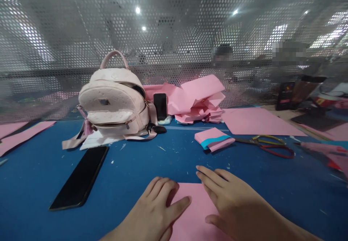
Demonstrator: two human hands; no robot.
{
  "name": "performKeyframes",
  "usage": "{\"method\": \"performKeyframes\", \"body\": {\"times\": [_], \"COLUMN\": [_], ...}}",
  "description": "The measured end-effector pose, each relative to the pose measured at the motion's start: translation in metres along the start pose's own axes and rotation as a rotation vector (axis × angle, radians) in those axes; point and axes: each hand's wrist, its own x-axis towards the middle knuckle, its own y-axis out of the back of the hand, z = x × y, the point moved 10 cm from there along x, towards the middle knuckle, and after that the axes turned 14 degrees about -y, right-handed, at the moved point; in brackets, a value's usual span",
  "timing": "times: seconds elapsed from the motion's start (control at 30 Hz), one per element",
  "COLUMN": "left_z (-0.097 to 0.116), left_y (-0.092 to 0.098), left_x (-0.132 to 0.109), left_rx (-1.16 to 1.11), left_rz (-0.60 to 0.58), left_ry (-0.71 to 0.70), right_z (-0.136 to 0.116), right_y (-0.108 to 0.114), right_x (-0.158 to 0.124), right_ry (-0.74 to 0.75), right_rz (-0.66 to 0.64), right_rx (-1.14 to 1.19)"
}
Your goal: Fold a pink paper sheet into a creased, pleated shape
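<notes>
A pink sheet of paper (194, 215) lies on the blue table at the near middle, with both hands on it. My left hand (156, 212) rests over its left edge, thumb stretched onto the paper and fingers lying on that side. My right hand (231, 197) lies over the right edge, fingers extended toward the far right corner and thumb apart. Neither hand grips anything. Beyond my right hand lies a folded pink paper piece (209, 136) with a blue band, touching the scissors (268, 145) with one yellow and one red handle.
A pale pink backpack (111, 105) stands behind a black phone (81, 179) at the left. A smaller phone (160, 107) leans near crumpled pink paper (194, 98). More pink sheets (263, 121) and a pink glue gun (323, 150) lie right. A perforated metal screen (174, 41) closes the back.
</notes>
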Motion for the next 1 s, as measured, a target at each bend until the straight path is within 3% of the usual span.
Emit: {"method": "performKeyframes", "body": {"times": [0.13, 0.27, 0.4, 0.53, 0.63, 0.8, 0.93, 1.0], "left_z": [0.001, 0.004, 0.004, -0.021, -0.049, -0.055, -0.069, -0.082], "left_y": [0.002, 0.003, 0.010, 0.025, 0.035, 0.043, 0.050, 0.041], "left_x": [0.001, 0.001, 0.003, -0.001, -0.019, -0.044, -0.049, -0.053], "left_rx": [-0.001, -0.055, -0.140, -0.133, -0.204, -0.408, -0.452, -0.660], "left_rz": [-0.003, -0.002, 0.007, -0.063, -0.167, -0.266, -0.131, -0.018], "left_ry": [-0.001, 0.005, 0.031, 0.141, 0.318, 0.459, 0.551, 0.619], "right_z": [0.000, 0.010, 0.034, 0.037, 0.032, 0.032, 0.047, 0.058], "right_y": [0.001, -0.012, -0.026, -0.034, -0.035, -0.037, -0.039, -0.037], "right_x": [0.005, 0.019, 0.027, 0.023, 0.021, 0.018, 0.018, 0.019], "right_ry": [0.022, 0.005, -0.200, -0.316, -0.330, -0.371, -0.544, -0.624], "right_rz": [0.008, -0.133, -0.304, -0.433, -0.464, -0.530, -0.514, -0.418], "right_rx": [0.047, 0.060, 0.211, 0.339, 0.351, 0.476, 0.808, 0.971]}}
